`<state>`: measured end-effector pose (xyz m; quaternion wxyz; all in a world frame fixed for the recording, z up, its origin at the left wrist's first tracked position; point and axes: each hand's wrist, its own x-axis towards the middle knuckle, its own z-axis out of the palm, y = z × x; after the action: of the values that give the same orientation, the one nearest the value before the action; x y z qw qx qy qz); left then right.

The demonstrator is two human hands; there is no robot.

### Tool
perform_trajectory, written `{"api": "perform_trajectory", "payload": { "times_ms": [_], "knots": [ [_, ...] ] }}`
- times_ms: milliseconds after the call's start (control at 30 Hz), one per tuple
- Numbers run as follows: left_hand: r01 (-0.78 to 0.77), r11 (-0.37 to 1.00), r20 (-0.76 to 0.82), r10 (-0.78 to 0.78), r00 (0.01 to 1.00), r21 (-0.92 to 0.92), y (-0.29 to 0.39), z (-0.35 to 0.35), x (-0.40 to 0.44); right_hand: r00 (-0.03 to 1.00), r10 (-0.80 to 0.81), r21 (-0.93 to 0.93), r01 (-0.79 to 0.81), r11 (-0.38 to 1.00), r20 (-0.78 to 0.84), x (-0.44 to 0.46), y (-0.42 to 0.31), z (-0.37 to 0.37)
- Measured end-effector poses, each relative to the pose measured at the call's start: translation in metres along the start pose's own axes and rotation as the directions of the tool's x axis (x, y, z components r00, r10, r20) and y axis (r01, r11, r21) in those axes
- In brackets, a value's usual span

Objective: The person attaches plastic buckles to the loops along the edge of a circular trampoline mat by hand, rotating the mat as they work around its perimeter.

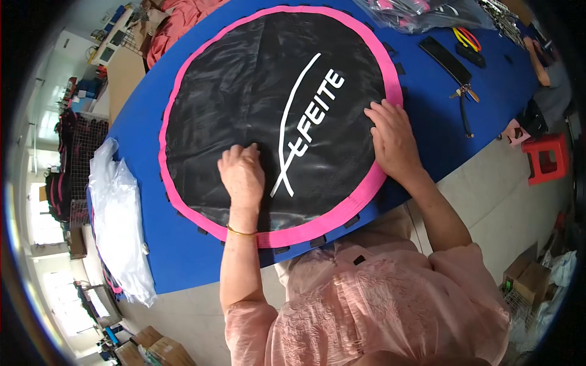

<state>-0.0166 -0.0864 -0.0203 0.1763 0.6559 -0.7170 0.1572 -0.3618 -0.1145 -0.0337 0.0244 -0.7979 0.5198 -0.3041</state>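
A large round black sheet [213, 91] with a pink border and white lettering lies flat on the blue table [177, 262]. Small black tabs stick out around its edge. My left hand [243, 174], with a thin bangle at the wrist, rests on the black fabric left of the lettering. Its fingers are bent and slightly apart, with nothing visible in them. Over the pink border at the right lies my right hand [394, 137], palm down, fingers spread, the fingertips reaching onto the black fabric.
Clear plastic bags [119, 226] hang over the table's left edge. At the upper right are a black case [444, 60], keys [465, 93] and a plastic bag [427, 15]. A red stool [546, 160] stands right of the table. Another person's arm [537, 61] shows at the far right.
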Motion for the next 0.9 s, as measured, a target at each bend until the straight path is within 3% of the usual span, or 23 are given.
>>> {"api": "perform_trajectory", "payload": {
  "times_ms": [133,200,233,367,900],
  "knots": [
    [0.109,0.993,0.030,-0.110,0.993,0.052,-0.047,0.006,0.000,1.000,-0.019,-0.021,0.019,1.000,-0.008,0.000,0.001,0.001],
    [0.084,0.971,0.000,-0.087,0.996,-0.225,-0.056,-0.002,0.005,1.000,-0.010,-0.034,0.011,0.999,0.017,0.001,0.001,0.001],
    [0.226,0.915,0.107,-0.201,0.974,-0.334,-0.054,-0.004,0.002,1.000,-0.019,-0.029,0.019,0.999,0.014,0.000,0.001,0.001],
    [0.104,0.951,0.075,-0.086,0.993,-0.291,-0.041,-0.006,-0.004,1.000,-0.015,-0.034,0.015,0.999,0.014,0.000,0.002,0.002],
    [0.091,0.959,-0.003,-0.096,0.995,-0.267,-0.048,0.037,0.052,0.998,0.004,-0.061,-0.001,0.998,0.055,0.002,0.000,0.000]
  ]
}}
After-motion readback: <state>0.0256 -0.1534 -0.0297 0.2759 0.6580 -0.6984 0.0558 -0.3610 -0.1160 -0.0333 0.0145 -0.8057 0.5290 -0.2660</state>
